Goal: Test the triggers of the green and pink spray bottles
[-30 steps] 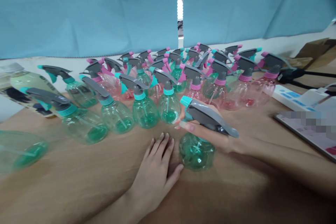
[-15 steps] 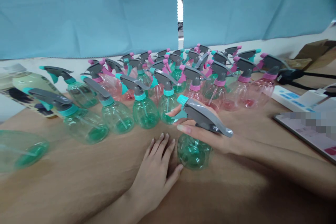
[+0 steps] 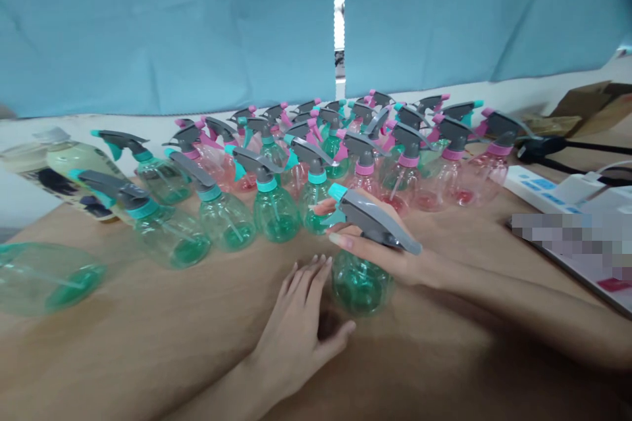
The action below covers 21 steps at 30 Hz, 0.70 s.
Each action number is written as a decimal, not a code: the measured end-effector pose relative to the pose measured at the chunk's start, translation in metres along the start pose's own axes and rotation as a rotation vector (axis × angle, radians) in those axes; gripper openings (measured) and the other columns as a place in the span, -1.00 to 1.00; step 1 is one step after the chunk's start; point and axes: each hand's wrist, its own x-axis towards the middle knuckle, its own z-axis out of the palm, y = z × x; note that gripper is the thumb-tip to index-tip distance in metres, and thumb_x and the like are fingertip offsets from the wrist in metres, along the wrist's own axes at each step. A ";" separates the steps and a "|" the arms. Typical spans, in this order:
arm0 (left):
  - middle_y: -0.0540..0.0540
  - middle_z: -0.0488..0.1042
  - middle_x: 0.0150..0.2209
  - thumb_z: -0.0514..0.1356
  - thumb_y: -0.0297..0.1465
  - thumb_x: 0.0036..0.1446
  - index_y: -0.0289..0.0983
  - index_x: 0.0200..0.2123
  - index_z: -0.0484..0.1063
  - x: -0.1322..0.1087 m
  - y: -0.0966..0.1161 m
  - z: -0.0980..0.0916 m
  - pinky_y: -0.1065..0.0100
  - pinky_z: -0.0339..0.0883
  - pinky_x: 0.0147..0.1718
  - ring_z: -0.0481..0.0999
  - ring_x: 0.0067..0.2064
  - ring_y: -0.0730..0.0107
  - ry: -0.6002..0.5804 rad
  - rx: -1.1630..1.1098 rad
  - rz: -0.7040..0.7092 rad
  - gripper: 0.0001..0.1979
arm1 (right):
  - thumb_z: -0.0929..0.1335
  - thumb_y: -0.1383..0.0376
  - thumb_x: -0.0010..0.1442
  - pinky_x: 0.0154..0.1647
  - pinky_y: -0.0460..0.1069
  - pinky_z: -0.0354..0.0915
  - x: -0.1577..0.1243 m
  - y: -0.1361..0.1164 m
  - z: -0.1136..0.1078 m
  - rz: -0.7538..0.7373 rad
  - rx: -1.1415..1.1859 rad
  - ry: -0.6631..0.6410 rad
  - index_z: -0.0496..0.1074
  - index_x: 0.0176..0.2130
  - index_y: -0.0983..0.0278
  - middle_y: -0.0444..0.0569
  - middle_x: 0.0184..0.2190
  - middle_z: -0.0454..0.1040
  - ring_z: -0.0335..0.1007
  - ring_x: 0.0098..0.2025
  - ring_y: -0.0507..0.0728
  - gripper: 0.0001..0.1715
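Note:
My right hand (image 3: 380,253) is wrapped round the neck of a green spray bottle (image 3: 359,286), under its grey head with a teal nozzle. The bottle stands upright on the wooden table (image 3: 197,335). Just left of it, my left hand (image 3: 301,322) holds nothing, its fingers stretched forward and the thumb apart, beside the bottle's base. Behind my hands stand several spray bottles, among them a green one (image 3: 277,214) with a teal collar and a pink one (image 3: 364,174) with a pink collar.
Two larger labelled bottles (image 3: 81,168) stand at the far left. A green bottle (image 3: 54,276) is cut off by the left edge. On the right are a white power strip (image 3: 540,187) with plugs, a flat device (image 3: 573,256), black cables and a cardboard box (image 3: 587,105). A blue curtain (image 3: 172,26) hangs behind.
The view has shifted slightly, so the left-side bottles appear farther right. My left thumb has spread away from the fingers. My right hand still grips the same bottle.

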 end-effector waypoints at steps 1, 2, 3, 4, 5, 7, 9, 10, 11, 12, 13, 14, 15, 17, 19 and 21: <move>-0.33 0.23 0.21 0.17 -0.26 0.20 -0.27 0.30 -0.15 0.000 0.001 0.000 -0.14 0.10 0.13 0.20 0.23 -0.08 0.011 -0.015 -0.003 -0.27 | 0.39 0.28 0.10 -0.26 0.02 0.41 0.000 0.001 0.000 -0.008 0.001 0.004 0.29 -0.15 0.20 -0.03 -0.14 0.48 0.43 -0.28 0.05 -0.70; -0.32 0.24 0.21 0.18 -0.26 0.20 -0.26 0.30 -0.16 0.000 0.002 0.000 -0.14 0.11 0.12 0.21 0.23 -0.08 0.022 -0.028 -0.009 -0.27 | 0.39 0.28 0.10 -0.26 0.02 0.41 -0.001 0.001 0.001 -0.009 0.005 0.007 0.28 -0.15 0.20 -0.03 -0.16 0.49 0.44 -0.27 0.06 -0.70; -0.32 0.25 0.20 0.17 -0.27 0.21 -0.25 0.30 -0.16 0.000 0.003 0.000 -0.13 0.13 0.11 0.22 0.22 -0.08 0.034 -0.039 -0.019 -0.27 | 0.39 0.29 0.10 -0.26 0.01 0.42 -0.001 0.002 0.001 -0.004 0.008 0.009 0.28 -0.14 0.20 -0.05 -0.20 0.50 0.45 -0.27 0.06 -0.69; -0.31 0.25 0.19 0.17 -0.27 0.21 -0.25 0.30 -0.16 0.000 0.003 0.000 -0.12 0.14 0.10 0.24 0.21 -0.07 0.044 -0.050 -0.027 -0.28 | 0.39 0.30 0.10 -0.25 0.01 0.42 -0.001 0.003 0.002 0.001 0.011 0.014 0.27 -0.13 0.19 -0.07 -0.24 0.50 0.46 -0.26 0.07 -0.67; -0.30 0.26 0.19 0.17 -0.28 0.21 -0.24 0.30 -0.15 0.000 0.003 -0.001 -0.11 0.16 0.10 0.25 0.20 -0.06 0.055 -0.061 -0.033 -0.28 | 0.40 0.30 0.09 -0.24 0.01 0.41 -0.001 0.003 0.003 0.003 0.013 0.019 0.27 -0.12 0.18 -0.09 -0.26 0.50 0.47 -0.24 0.07 -0.66; -0.29 0.27 0.18 0.16 -0.28 0.22 -0.22 0.31 -0.15 0.000 0.003 -0.002 -0.10 0.17 0.09 0.27 0.18 -0.05 0.071 -0.087 -0.040 -0.29 | 0.40 0.30 0.10 -0.24 0.01 0.41 -0.001 0.006 0.006 0.000 0.021 0.022 0.26 -0.09 0.16 -0.09 -0.21 0.51 0.47 -0.21 0.07 -0.63; -0.28 0.26 0.18 0.16 -0.28 0.22 -0.20 0.31 -0.16 0.000 0.003 -0.003 -0.11 0.18 0.08 0.28 0.17 -0.05 0.073 -0.120 -0.046 -0.29 | 0.40 0.28 0.11 -0.27 0.01 0.40 -0.001 0.007 0.009 -0.004 0.035 0.015 0.26 -0.08 0.16 -0.05 -0.11 0.48 0.46 -0.17 0.09 -0.62; -0.29 0.26 0.18 0.17 -0.27 0.22 -0.20 0.30 -0.16 -0.001 0.003 -0.003 -0.11 0.18 0.08 0.29 0.17 -0.06 0.074 -0.134 -0.050 -0.28 | 0.39 0.26 0.11 -0.30 0.00 0.40 0.000 0.008 0.010 -0.005 0.042 0.012 0.26 -0.07 0.16 -0.03 -0.08 0.47 0.45 -0.16 0.10 -0.62; -0.30 0.25 0.18 0.18 -0.26 0.21 -0.20 0.30 -0.17 -0.001 0.002 -0.003 -0.11 0.19 0.07 0.29 0.16 -0.06 0.078 -0.148 -0.057 -0.28 | 0.39 0.26 0.12 -0.33 -0.01 0.39 0.000 0.008 0.012 -0.006 0.042 0.009 0.25 -0.06 0.16 -0.02 -0.07 0.46 0.45 -0.16 0.10 -0.61; -0.30 0.25 0.17 0.19 -0.25 0.20 -0.19 0.30 -0.16 -0.002 0.002 -0.003 -0.12 0.21 0.06 0.29 0.16 -0.07 0.082 -0.159 -0.064 -0.27 | 0.39 0.25 0.12 -0.37 -0.02 0.38 0.001 0.008 0.013 -0.012 0.034 0.010 0.25 -0.06 0.15 -0.02 -0.06 0.46 0.44 -0.17 0.10 -0.61; -0.31 0.24 0.16 0.20 -0.24 0.20 -0.19 0.29 -0.16 -0.002 0.002 -0.003 -0.12 0.22 0.05 0.29 0.15 -0.08 0.087 -0.170 -0.072 -0.26 | 0.39 0.25 0.13 -0.40 -0.03 0.36 0.002 0.008 0.014 -0.019 0.021 0.014 0.24 -0.05 0.15 -0.02 -0.07 0.46 0.44 -0.18 0.10 -0.60; -0.31 0.24 0.16 0.20 -0.23 0.19 -0.19 0.29 -0.16 -0.003 0.002 -0.003 -0.12 0.23 0.05 0.29 0.15 -0.09 0.095 -0.179 -0.081 -0.26 | 0.39 0.25 0.13 -0.41 -0.03 0.34 0.002 0.008 0.016 -0.027 0.005 0.018 0.24 -0.05 0.15 -0.02 -0.07 0.46 0.44 -0.18 0.10 -0.60; -0.31 0.23 0.16 0.21 -0.22 0.18 -0.18 0.28 -0.16 -0.004 0.003 -0.002 -0.13 0.23 0.04 0.28 0.16 -0.10 0.104 -0.192 -0.093 -0.25 | 0.39 0.24 0.13 -0.41 -0.03 0.34 0.002 0.008 0.017 -0.035 -0.010 0.019 0.23 -0.04 0.15 -0.01 -0.08 0.46 0.43 -0.17 0.10 -0.60; -0.32 0.19 0.18 0.21 -0.22 0.18 -0.18 0.29 -0.17 -0.006 0.004 -0.002 -0.13 0.22 0.05 0.25 0.18 -0.10 0.123 -0.228 -0.119 -0.24 | 0.39 0.24 0.14 -0.39 -0.01 0.35 0.003 0.007 0.020 -0.042 -0.020 0.020 0.23 -0.06 0.15 0.01 -0.08 0.47 0.43 -0.14 0.13 -0.62; -0.32 0.15 0.21 0.21 -0.22 0.18 -0.18 0.29 -0.20 -0.008 0.005 -0.001 -0.13 0.20 0.08 0.20 0.22 -0.10 0.146 -0.272 -0.141 -0.23 | 0.39 0.24 0.13 -0.32 0.03 0.37 0.003 0.006 0.025 -0.036 -0.004 0.019 0.24 -0.07 0.15 0.01 -0.08 0.48 0.44 -0.12 0.14 -0.62; -0.30 0.14 0.21 0.21 -0.24 0.18 -0.18 0.29 -0.20 -0.011 0.007 -0.002 -0.12 0.18 0.09 0.19 0.22 -0.09 0.168 -0.309 -0.158 -0.23 | 0.39 0.23 0.14 -0.24 0.06 0.39 0.004 0.005 0.031 -0.017 0.009 0.017 0.25 -0.06 0.15 0.01 -0.06 0.48 0.45 -0.11 0.14 -0.62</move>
